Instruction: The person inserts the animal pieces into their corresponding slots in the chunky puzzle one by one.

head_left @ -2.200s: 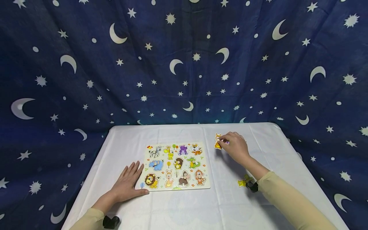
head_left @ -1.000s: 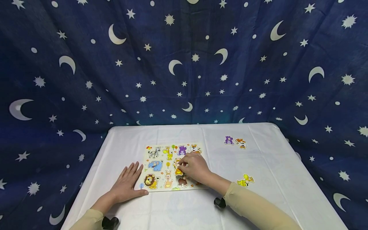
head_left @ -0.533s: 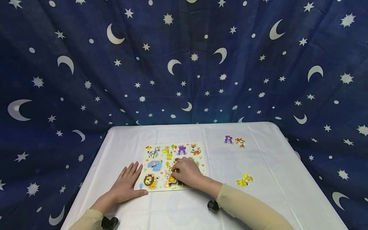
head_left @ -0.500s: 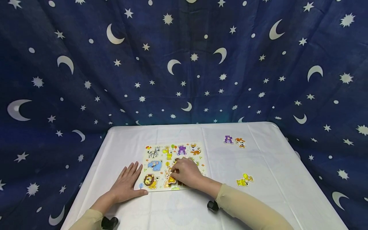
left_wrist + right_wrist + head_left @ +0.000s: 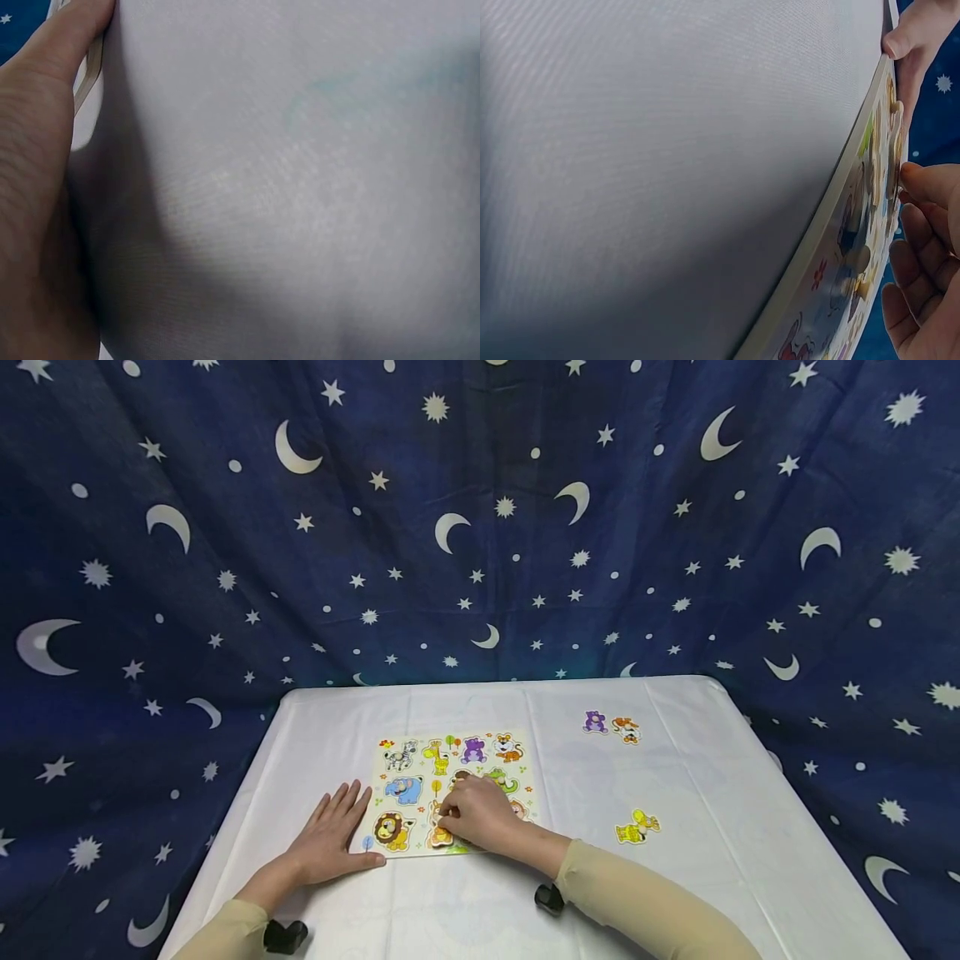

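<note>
Thumb and fingertips of my right hand pinch the kangaroo piece over the puzzle board, second place from the left in the row nearest me; from the steep wrist view the piece looks slightly raised from the board, though I can't be sure it isn't touching. Spread and palm down, my left hand rests on the white surface, thumb at the board's near left corner, fingers along its left edge; the board itself lies nearer the surface's left edge than its right. Toward the surface's far right corner lie the purple piece and the tiger piece, side by side; nearer me, between the board and the surface's right edge, the giraffe piece lies on its side; past the far edge hangs a dark blue curtain printed with moons and stars.
</note>
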{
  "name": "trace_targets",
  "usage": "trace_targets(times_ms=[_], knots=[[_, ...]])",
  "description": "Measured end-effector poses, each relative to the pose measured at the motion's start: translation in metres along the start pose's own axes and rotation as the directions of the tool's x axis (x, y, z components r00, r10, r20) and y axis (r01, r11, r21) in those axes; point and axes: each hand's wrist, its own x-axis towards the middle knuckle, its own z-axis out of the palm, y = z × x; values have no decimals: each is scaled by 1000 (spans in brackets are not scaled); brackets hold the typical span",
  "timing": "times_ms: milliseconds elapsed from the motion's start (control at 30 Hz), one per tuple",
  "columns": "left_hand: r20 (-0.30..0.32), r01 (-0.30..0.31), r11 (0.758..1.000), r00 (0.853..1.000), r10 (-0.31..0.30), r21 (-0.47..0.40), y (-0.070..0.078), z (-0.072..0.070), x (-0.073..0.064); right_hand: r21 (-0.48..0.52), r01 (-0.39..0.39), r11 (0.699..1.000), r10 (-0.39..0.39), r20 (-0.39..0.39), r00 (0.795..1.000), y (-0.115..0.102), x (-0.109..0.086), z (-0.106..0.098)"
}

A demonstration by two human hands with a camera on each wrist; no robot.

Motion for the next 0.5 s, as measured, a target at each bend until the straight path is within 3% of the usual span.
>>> trace_targets(times_ms=[500], knots=[[-10, -10, 1000, 1000, 11, 11, -4, 4, 0, -1, 29, 1000, -29, 8, 1000, -3, 1, 6]])
